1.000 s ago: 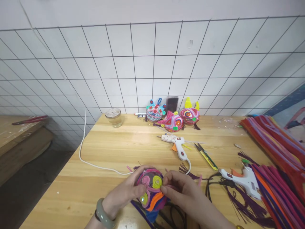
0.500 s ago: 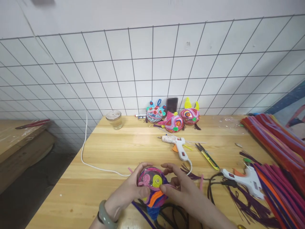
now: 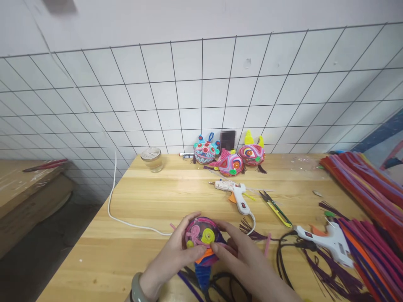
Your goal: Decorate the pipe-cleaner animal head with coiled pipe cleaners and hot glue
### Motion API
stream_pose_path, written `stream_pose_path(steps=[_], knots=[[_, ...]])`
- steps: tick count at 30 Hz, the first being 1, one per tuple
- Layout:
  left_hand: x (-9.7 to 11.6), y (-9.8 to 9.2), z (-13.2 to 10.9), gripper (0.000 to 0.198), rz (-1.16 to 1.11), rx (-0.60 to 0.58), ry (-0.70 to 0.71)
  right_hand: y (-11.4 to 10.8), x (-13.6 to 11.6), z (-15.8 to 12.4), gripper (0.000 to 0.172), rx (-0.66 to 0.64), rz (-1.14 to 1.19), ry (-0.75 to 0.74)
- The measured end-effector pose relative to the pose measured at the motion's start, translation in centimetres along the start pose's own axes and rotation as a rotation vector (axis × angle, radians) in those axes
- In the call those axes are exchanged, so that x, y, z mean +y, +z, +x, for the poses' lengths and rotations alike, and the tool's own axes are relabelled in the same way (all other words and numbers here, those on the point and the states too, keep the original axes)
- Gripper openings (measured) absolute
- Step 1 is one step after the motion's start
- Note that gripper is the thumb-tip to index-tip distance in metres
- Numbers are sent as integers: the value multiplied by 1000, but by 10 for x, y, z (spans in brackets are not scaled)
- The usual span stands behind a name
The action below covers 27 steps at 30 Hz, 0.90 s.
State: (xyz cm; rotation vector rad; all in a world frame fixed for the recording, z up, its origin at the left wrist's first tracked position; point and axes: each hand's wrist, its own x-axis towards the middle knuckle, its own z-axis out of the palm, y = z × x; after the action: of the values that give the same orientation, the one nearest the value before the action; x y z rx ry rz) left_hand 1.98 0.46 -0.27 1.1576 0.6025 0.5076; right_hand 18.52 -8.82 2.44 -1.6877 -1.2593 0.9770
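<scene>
Between my two hands is a round craft ornament [image 3: 197, 237] covered in coiled pipe cleaners, with a yellow spiral, pink swirls, orange bands and a blue cone pointing toward me. My left hand [image 3: 179, 251] wraps its left side, the thumb lying across the front. On the other side my right hand [image 3: 239, 251] grips it, thumb pressed near the yellow spiral and fingers curled behind. A strip of pink pipe cleaner lies along the piece by the right thumb. Beyond the hands rests a white glue gun [image 3: 234, 193] with an orange trigger.
Several finished ornaments [image 3: 231, 162] stand by the tiled wall. Yellow-handled snips [image 3: 277, 209], a second glue gun [image 3: 327, 241], purple tassels and bundled pipe cleaners [image 3: 362, 180] lie to the right. A glass jar [image 3: 152, 159] stands back left. A white cord [image 3: 135, 225] crosses the table; black cables lie near me.
My left thumb has slid right across the ornament's front, and my right fingers have closed in against it. The ornament has turned slightly, showing more of the blue cone. The view has shifted slightly.
</scene>
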Motion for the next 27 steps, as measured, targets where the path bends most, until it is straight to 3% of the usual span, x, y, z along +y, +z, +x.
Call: stream_pose_path(steps=[18,22,24,27], knots=[[-1,-1,-2,69,178,71,107,9,9,-4,43,8,-75,-109],[2,-4,-1,71,145,92,111,3,10,-2,57,18,-103,-55],[5,-6,-1,71,132,124,123,1,12,-1,61,82,-80,-49],[10,-9,-2,72,155,189,159,-2,13,-3,51,280,-49,-142]])
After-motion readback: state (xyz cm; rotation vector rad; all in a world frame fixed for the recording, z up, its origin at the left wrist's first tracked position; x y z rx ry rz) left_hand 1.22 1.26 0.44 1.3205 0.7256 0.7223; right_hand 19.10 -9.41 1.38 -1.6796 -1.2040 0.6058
